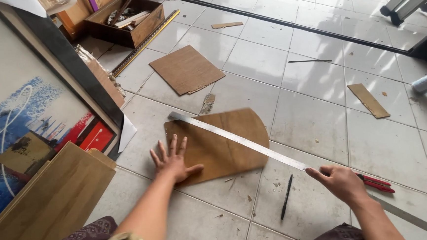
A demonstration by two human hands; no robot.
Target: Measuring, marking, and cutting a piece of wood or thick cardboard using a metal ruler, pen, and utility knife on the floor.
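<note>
With your left hand [173, 162] spread flat on the board [220, 144] and your right hand [343, 182] gripping red cutters [378, 183] while steadying the ruler [239, 140] crossing that board, press evenly so neither slips.

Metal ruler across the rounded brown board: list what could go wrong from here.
1. The metal ruler lies diagonally with only the right hand at one far end, so it might pivot or slide.
2. The left hand is spread flat on the board close to the ruler's edge; its fingers could be caught.
3. The red-handled tool beside the right hand could nick it.
</note>
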